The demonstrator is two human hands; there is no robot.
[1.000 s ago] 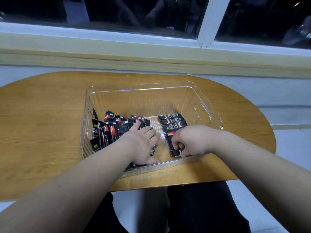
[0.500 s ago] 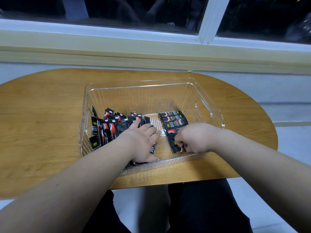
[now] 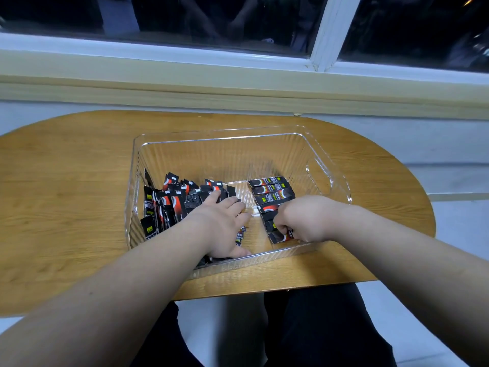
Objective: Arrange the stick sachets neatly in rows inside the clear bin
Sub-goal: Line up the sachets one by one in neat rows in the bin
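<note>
The clear bin (image 3: pixel 227 139) stands on a wooden table. A loose pile of black-and-red stick sachets (image 3: pixel 172 205) fills its left half. On the right side of the floor lies a neat row of sachets (image 3: pixel 272 193), laid crosswise one below another. My left hand (image 3: pixel 219 229) lies flat on the pile's right edge with fingers straight, thumb near the front wall. With curled fingers, my right hand (image 3: pixel 304 218) pinches the nearest sachet of the row (image 3: pixel 279 237) by its right end. The hand hides that part of the row.
The oval wooden table (image 3: pixel 66 197) runs up to a wall under a window sill (image 3: pixel 238 83). The bin has a handle cut-out (image 3: pixel 318 178) in its right wall. My dark-clothed legs (image 3: pixel 317 327) show below the table's front edge.
My right hand has shifted slightly and still works the nearest sachet of the row. The left hand stays on the pile. The camera has tilted a little.
</note>
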